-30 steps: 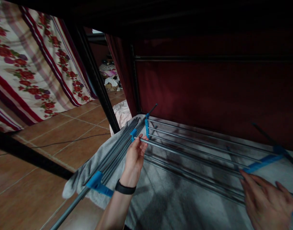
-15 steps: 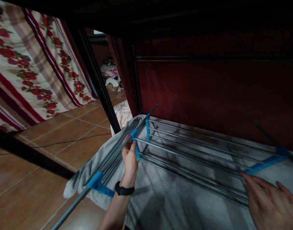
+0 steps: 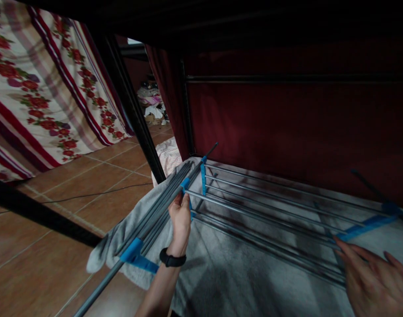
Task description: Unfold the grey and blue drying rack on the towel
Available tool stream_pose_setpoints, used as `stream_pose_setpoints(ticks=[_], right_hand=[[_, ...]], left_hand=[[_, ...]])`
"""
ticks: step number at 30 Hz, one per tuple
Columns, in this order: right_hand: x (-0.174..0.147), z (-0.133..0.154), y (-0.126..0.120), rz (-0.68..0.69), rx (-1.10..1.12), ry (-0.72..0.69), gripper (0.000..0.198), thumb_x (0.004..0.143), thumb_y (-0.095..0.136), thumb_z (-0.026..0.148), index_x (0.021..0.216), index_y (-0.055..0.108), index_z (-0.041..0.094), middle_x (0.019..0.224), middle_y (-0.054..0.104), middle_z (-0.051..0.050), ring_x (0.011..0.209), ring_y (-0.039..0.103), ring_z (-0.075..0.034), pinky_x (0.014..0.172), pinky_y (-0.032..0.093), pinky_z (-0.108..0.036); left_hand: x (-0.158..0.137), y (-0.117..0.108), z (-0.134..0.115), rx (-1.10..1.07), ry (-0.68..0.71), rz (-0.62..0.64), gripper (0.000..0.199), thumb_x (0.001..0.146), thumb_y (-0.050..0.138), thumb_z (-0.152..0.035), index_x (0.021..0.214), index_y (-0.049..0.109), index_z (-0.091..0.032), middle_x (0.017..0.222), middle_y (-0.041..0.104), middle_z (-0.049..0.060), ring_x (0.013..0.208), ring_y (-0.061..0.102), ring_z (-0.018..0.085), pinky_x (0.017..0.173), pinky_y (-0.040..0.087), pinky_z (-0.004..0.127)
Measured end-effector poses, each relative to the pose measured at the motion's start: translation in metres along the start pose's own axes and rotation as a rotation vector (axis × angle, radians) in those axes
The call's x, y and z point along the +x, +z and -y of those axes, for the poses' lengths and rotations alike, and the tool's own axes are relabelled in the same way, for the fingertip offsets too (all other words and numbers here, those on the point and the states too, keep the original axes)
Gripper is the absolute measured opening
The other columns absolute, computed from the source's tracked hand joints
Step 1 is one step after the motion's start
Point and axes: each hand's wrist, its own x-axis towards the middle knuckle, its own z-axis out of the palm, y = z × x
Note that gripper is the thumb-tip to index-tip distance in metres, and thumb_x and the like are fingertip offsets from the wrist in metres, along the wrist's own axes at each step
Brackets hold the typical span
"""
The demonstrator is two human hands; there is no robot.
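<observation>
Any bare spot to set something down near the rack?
Free: grey blanket between left hand and right hand, in front of the rack rods; tiled floor left of it. Crowded: the rods and blue clips.

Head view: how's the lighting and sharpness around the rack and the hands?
Head view: dim overall, upper frame nearly black; the grey rods cast soft shadows on the grey cloth; left hand fairly sharp, right hand blurred and cut off at the corner; straight rods bow from lens distortion.
</observation>
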Motion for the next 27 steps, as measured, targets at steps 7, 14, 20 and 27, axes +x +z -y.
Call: stream_pose_setpoints(ticks=[7,14,20,27], right_hand=[[0.0020,0.0001,-0.0035,0.002,0.016,-0.005,0.069,0.099,0.066,0.023,0.160,0.046,0.050,0.103,0.075,-0.003,0.088,0.072,-0.028,0.115,0.050,-0.058],[0.0034,0.0012,-0.0042,0.000,-0.014,-0.003,0.068,0.099,0.070,0.024,0.159,0.049,0.046,0.102,0.076,-0.005,0.089,0.073,-0.028,0.115,0.050,-0.056],[0.0030,-0.0007,-0.0035,-0.005,-0.004,-0.003,0.067,0.099,0.070,0.026,0.159,0.049,0.047,0.102,0.076,-0.005,0.085,0.072,-0.028,0.117,0.050,-0.058],[0.0027,-0.0012,-0.0057,0.020,0.019,0.023,0.063,0.100,0.068,0.030,0.158,0.050,0.048,0.103,0.076,-0.004,0.088,0.072,-0.028,0.118,0.048,-0.058]], left_hand=[[-0.0013,0.0011,-0.0031,0.004,-0.028,-0.020,0.019,0.082,0.080,-0.021,0.101,0.081,-0.018,0.111,0.081,0.010,0.122,0.072,0.025,0.125,0.040,0.042],[-0.0029,0.0008,-0.0043,0.036,-0.003,-0.011,0.019,0.083,0.081,-0.025,0.101,0.080,-0.019,0.112,0.081,0.008,0.122,0.072,0.025,0.126,0.040,0.044],[-0.0033,-0.0004,-0.0024,0.039,0.012,-0.003,0.021,0.082,0.083,-0.028,0.100,0.081,-0.019,0.111,0.081,0.009,0.123,0.071,0.026,0.125,0.041,0.043],[-0.0048,-0.0025,-0.0006,0.062,0.001,-0.016,0.025,0.083,0.083,-0.031,0.105,0.081,-0.019,0.114,0.081,0.008,0.122,0.071,0.025,0.124,0.042,0.041]])
